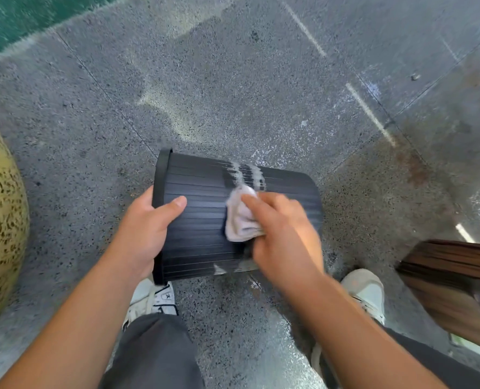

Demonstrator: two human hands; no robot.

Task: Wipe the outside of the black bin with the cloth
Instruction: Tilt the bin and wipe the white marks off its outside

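A black ribbed bin [199,189] lies on its side above the floor, its rim to the left and its base to the right. My left hand [144,234] grips the bin at the rim end, thumb across the ribbed wall. My right hand [283,234] presses a bunched white cloth [240,220] against the middle of the bin's outer wall. White soapy streaks [247,175] run across the wall just beyond the cloth. The right hand is slightly blurred.
Speckled grey stone floor [233,94] with damp patches lies all around. A yellow-brown speckled round object [0,220] stands at the left edge. A brown slatted object [452,273] stands at the right. My white shoes [154,299] are just below the bin.
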